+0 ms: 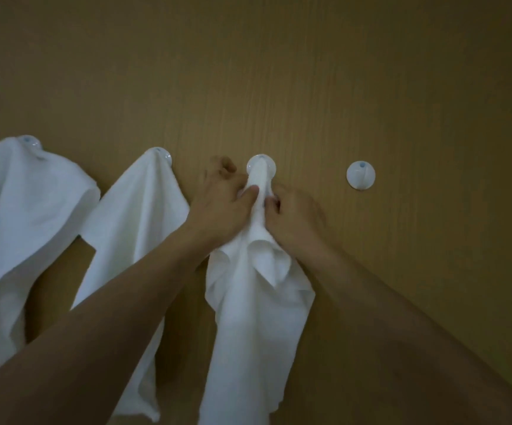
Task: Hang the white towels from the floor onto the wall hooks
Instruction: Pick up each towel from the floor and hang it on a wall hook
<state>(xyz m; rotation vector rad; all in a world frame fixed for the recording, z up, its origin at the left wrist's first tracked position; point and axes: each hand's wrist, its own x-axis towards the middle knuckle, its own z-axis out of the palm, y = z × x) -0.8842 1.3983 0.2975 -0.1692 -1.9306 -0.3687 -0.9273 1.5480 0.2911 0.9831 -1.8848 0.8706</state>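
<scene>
The wooden wall (279, 72) fills your whole view, tan with a fine vertical grain. Three white towels hang against it. The far-left towel (18, 216) drapes from its hook (30, 142), which is mostly covered by cloth. Just beside it, the second towel (135, 216) hangs from the next hook (164, 154), and the edges of the two towels meet near mid-height. The third towel (257, 317) falls in long folds from the third hook (261, 167), with its gathered top bunched over that hook's peg.

Both your forearms reach up from the bottom corners to that gathered top. Your left hand (221, 204) holds the towel's left side, thumb pressed across the front of the cloth, the other fingers (224, 165) curled behind and above it. Your right hand (294, 216) grips the right side just below the hook, its fingers closed into the fabric.

The fourth hook (360, 175), a round white disc with a small peg, sits bare on the wall to the right, well clear of your right hand.
</scene>
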